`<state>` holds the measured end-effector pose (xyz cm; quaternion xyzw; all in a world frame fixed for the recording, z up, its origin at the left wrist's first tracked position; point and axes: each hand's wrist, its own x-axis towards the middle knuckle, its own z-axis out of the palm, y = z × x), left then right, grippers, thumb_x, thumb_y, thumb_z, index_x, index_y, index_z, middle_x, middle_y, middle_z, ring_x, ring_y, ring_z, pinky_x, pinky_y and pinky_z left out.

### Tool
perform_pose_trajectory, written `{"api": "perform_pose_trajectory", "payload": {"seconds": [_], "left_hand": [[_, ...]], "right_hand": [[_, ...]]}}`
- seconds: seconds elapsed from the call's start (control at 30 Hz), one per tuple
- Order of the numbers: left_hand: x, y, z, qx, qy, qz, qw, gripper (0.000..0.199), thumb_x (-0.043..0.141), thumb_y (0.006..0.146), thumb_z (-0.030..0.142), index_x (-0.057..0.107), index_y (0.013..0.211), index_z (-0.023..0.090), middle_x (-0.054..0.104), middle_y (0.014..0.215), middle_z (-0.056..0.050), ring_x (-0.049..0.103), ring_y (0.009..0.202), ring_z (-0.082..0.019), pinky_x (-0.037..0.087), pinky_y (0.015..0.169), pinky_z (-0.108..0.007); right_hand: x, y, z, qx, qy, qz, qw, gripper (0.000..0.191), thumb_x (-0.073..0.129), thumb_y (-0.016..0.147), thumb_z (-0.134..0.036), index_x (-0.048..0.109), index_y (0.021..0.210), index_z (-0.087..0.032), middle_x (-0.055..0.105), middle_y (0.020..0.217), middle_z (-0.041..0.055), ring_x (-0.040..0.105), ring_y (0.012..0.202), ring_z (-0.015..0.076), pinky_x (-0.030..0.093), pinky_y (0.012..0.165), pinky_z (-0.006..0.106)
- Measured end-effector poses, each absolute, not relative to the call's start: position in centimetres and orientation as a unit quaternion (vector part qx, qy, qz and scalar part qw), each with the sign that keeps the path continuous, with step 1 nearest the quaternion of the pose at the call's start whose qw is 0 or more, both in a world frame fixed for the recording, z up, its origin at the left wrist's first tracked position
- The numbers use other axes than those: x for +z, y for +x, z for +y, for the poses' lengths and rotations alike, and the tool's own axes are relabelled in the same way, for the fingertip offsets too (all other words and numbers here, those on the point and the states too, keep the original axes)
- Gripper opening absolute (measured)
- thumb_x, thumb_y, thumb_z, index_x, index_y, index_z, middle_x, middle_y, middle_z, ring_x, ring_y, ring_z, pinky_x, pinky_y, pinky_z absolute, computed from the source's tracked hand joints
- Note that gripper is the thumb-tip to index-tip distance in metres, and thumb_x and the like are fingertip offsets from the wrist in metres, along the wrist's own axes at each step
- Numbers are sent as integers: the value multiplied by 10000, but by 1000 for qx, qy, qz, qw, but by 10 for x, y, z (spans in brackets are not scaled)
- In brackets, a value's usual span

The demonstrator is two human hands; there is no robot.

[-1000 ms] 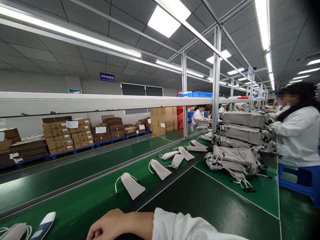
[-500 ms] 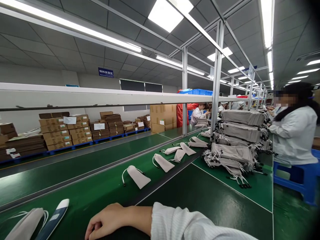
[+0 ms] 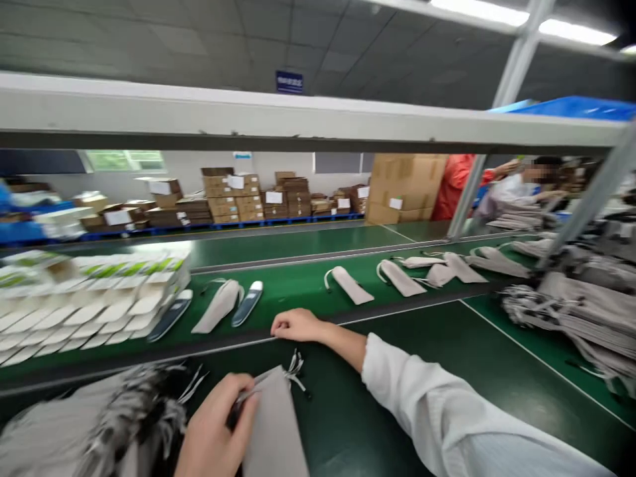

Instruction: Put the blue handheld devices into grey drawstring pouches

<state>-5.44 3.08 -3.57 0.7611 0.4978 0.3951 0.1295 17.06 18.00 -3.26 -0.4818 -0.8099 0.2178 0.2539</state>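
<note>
My left hand (image 3: 218, 424) is closed on the top edge of a grey drawstring pouch (image 3: 275, 424) at the bottom centre. The pouch's cords stick out at its upper right. My right hand (image 3: 297, 326) rests at the near edge of the green belt with its fingers curled; whether anything is in them is hidden. Beyond it lie a dark blue item with a white tip (image 3: 247, 304) and a grey pouch (image 3: 218, 306). A pile of grey pouches (image 3: 64, 424) is left of my left hand.
White boxes (image 3: 99, 298) stand in rows at the left, beside another blue item (image 3: 170, 315). More pouches (image 3: 352, 285) lie along the belt. Stacked pouches (image 3: 586, 311) are at the right. A shelf beam (image 3: 298, 122) and a slanted post (image 3: 586, 192) cross the view. People work beyond.
The view has turned left and down, bringing in my left hand with the pouch, the pouch pile and the white boxes. My right hand, still curled, now appears farther right and higher.
</note>
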Motion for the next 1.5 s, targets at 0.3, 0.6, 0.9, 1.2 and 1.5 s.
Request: {"api": "perform_pose_trajectory", "payload": {"seconds": [0.3,0.6,0.9,1.2,1.5], "left_hand": [[-21,-44,17,429,753,455,208,128,502,908,258,499,790,208,519,768,3,491,712,-151,384,669,-263],[-28,-46,22,469,687,440,338,125,601,867,267,536,798,186,494,783,8,435,712,-128,349,666,-258],[-25,-44,23,542,614,394,417,207,711,802,299,556,753,172,482,782,4,441,729,-127,343,659,-242],[-16,-46,20,628,556,390,379,218,775,734,270,588,715,158,549,911,-40,531,823,-133,434,677,-216],[-17,-46,19,615,574,404,359,202,627,870,299,575,1049,219,539,959,-25,421,587,-59,346,497,-195]], "right_hand": [[-11,132,276,253,-616,-671,326,430,616,869,-312,542,1217,-70,678,875,96,582,594,116,403,568,231],[3,125,274,334,-575,-646,375,121,514,926,-201,572,856,-120,456,508,-58,413,425,81,352,463,212],[29,156,149,393,-320,-694,511,225,591,896,-319,504,1070,-206,516,730,-67,400,435,33,312,406,150],[19,167,58,531,-244,-769,258,284,632,888,-383,640,1123,-224,548,674,-44,481,493,39,358,450,131],[83,234,38,421,-286,-638,578,139,513,955,-373,583,979,-255,218,547,-108,256,398,23,367,457,216]]}}
